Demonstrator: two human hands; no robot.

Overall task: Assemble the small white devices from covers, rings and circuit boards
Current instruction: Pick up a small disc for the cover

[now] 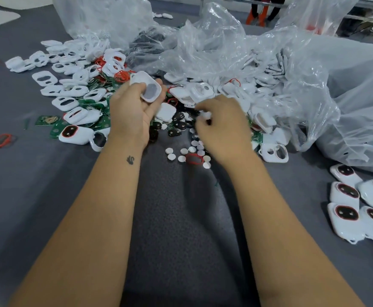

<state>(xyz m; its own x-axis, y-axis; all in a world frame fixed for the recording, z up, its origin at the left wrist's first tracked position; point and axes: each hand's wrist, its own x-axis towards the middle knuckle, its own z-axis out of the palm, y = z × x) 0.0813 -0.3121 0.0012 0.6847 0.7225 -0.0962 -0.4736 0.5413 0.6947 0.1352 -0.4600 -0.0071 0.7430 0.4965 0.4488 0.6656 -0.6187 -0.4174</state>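
Note:
My left hand [132, 109] grips a white cover [146, 86] with its hollow side up and a grey round pad inside. My right hand [223, 127] hovers low over a heap of black round parts [177, 125] and pinches a small white piece [205, 115] between its fingertips; blur hides what the piece is. Small white discs [182, 151] and a red ring [194, 159] lie on the cloth just below the right hand. Green circuit boards [48, 120] and white covers with oval openings [65, 103] are heaped to the left.
Crumpled clear plastic bags [291, 69] full of white parts fill the back and right. Several assembled white devices [358, 209] with black, red-rimmed faces lie at the right edge. A loose red ring [1, 141] lies far left on the grey cloth [181, 218].

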